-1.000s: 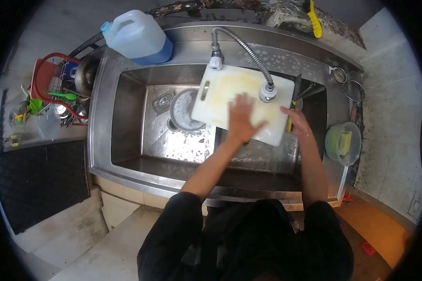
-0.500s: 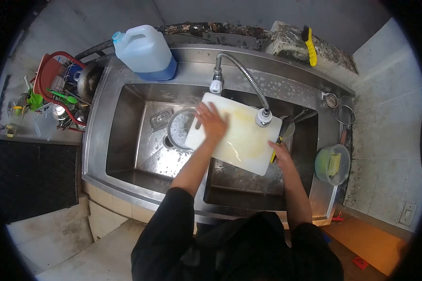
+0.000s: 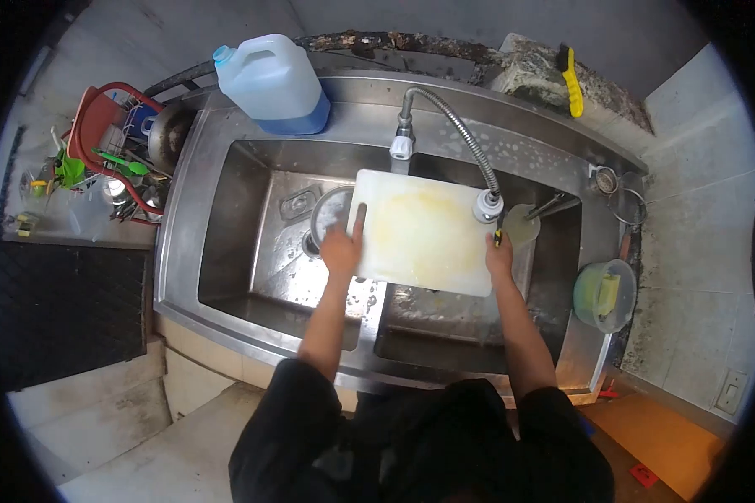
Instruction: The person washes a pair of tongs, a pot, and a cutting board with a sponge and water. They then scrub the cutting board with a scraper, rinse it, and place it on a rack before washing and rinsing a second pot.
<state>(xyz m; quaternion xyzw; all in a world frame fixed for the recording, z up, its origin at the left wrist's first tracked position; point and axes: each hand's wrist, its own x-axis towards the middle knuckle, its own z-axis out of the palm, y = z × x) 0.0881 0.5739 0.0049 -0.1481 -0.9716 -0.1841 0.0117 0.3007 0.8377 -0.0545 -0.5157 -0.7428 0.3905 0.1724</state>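
Beneath the silver flexible-hose tap (image 3: 462, 124), the white rectangular plastic board (image 3: 428, 230) is held at both ends, presumably for steadiness: left hand (image 3: 341, 253) closed on its slotted edge, right hand (image 3: 500, 258) on the opposite edge, by a yellow-and-black handle (image 3: 498, 238).

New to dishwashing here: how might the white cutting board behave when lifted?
The white cutting board is likely stiff: its straight edges show no sag. It may be slippery, its smooth-looking face reaching under the faucet head.

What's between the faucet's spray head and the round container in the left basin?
In the head view, the white cutting board, hiding part of the container.
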